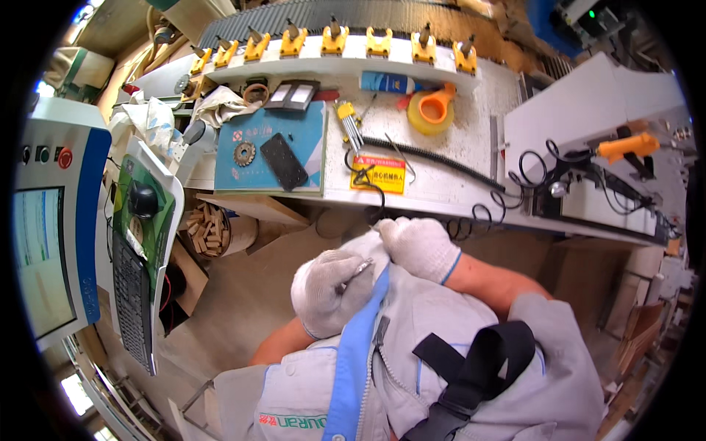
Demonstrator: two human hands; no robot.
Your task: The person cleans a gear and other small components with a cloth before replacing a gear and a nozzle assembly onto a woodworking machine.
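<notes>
Both my hands wear whitish work gloves and are held close in front of my grey jacket. My left hand (pixel 331 290) is closed around a small, shiny metal piece (pixel 357 271) with a dark end; its kind cannot be made out. Just to the right and a little farther away, my right hand (pixel 421 247) has its fingers bent together in a pinch. Whatever it may hold at the fingertips is hidden or too small to name. Beyond it, a thin black cable (pixel 382 202) hangs over the bench edge near those fingertips.
On the bench (pixel 441 173) lie a phone (pixel 284 162) and toothed cutter (pixel 244 153) on a blue folder (pixel 312 132), a tape roll (pixel 429 114), hex keys (pixel 348 123) and a blue tube (pixel 387 82). Yellow tool holders (pixel 334 41) line the back. A monitor (pixel 48 257) and keyboard (pixel 132 301) stand left.
</notes>
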